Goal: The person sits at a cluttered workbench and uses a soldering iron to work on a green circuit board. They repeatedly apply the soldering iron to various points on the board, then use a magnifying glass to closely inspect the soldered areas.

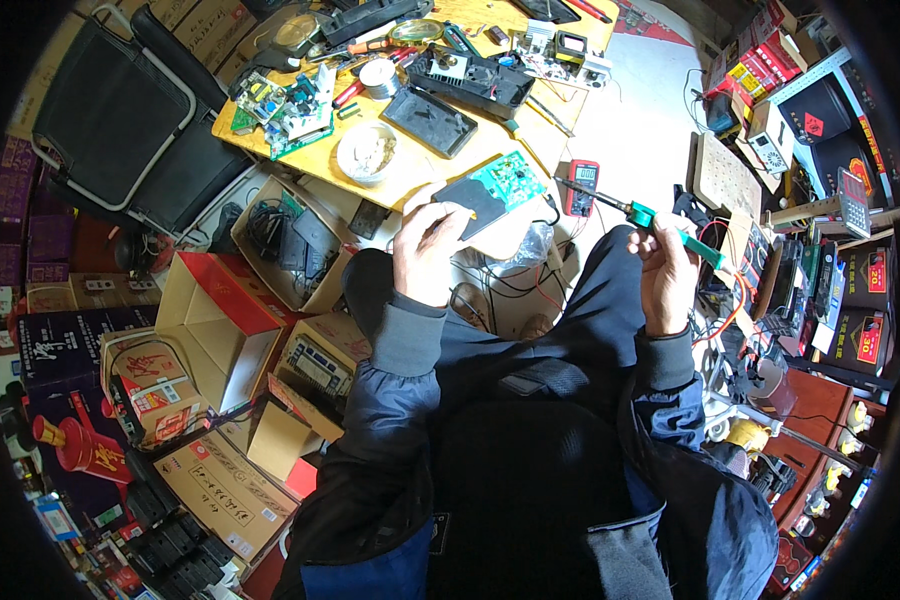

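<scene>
My left hand [427, 245] is closed at the near end of a green circuit board [510, 183] with a dark flat section, at the near edge of the wooden table [315, 178]. A small yellow bit shows by its fingertips; what it is I cannot make out. My right hand [667, 270] grips a green-handled soldering iron [660, 222]. The iron's thin dark shaft points left, toward the board's right end, with a gap between. An orange lead runs from the back of the handle.
A red multimeter [581, 188] lies right of the board. On the table are a white bowl [367, 152], a black tray-like cover [430, 121], another circuit board [288, 108] and a solder spool [378, 77]. Open cardboard boxes [220, 320] and a black chair [120, 120] stand left.
</scene>
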Available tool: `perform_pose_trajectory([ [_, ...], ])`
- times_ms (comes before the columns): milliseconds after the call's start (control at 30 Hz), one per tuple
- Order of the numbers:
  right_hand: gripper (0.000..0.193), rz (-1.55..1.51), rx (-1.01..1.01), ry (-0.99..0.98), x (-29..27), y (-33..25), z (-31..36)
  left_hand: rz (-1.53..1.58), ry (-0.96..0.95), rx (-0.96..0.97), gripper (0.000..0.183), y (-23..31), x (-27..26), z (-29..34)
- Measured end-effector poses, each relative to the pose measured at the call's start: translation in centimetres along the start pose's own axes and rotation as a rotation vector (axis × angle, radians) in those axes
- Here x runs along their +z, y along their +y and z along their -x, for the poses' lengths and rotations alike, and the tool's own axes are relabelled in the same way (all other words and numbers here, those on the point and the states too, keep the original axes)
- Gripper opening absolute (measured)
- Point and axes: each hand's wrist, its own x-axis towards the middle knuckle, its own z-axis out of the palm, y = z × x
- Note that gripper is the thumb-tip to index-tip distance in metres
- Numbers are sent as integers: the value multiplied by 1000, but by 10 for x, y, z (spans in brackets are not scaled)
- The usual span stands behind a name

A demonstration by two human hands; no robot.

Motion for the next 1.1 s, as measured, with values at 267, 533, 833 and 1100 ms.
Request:
perform_pose_trajectory([
  [267, 14, -41, -4, -30, 2, -1, 1, -348, 35, 265, 13, -9, 5, 9],
  [533, 15, -94, 10, -34, 2, 3, 0, -404, 0, 342, 9, -3, 11, 16],
  [833, 17, -35, 27, -17, 9, -1, 3, -339, 62, 405, 10, -4, 23, 23],
  [1100, 16, 5, 24, -22, 9, -1, 3, -387, 13, 365, 7, -5, 19, 23],
])
